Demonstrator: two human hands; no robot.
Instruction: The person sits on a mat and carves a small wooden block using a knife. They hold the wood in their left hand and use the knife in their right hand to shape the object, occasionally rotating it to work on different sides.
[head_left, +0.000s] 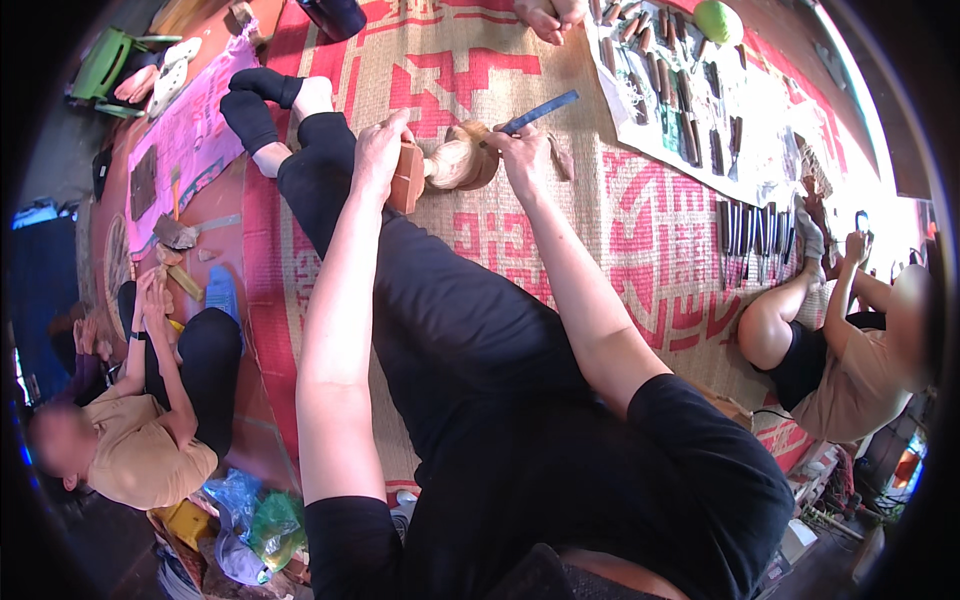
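Observation:
My left hand (378,152) is closed around a reddish-brown wooden block (406,182) above my outstretched leg. Against the block's right side is a pale, curved, streaked piece (455,162); whether it is carved wood or a bundle of fibre I cannot tell. To its right, my right hand (523,158) grips a flat blue-grey strip-shaped tool (542,111), which slants up and away to the right. The tool's lower end lies by the pale piece, and the fingers partly hide it. A small brownish piece (562,158) lies on the mat beside my right hand.
A red-and-straw woven mat (500,235) spreads beneath me. At far right, a white sheet (625,115) bears many wooden-handled tools and a green round fruit (717,22). Dark-handled knives (757,232) lie nearer. People sit at left (150,430) and right (860,370); bare feet (550,18) show at the far edge.

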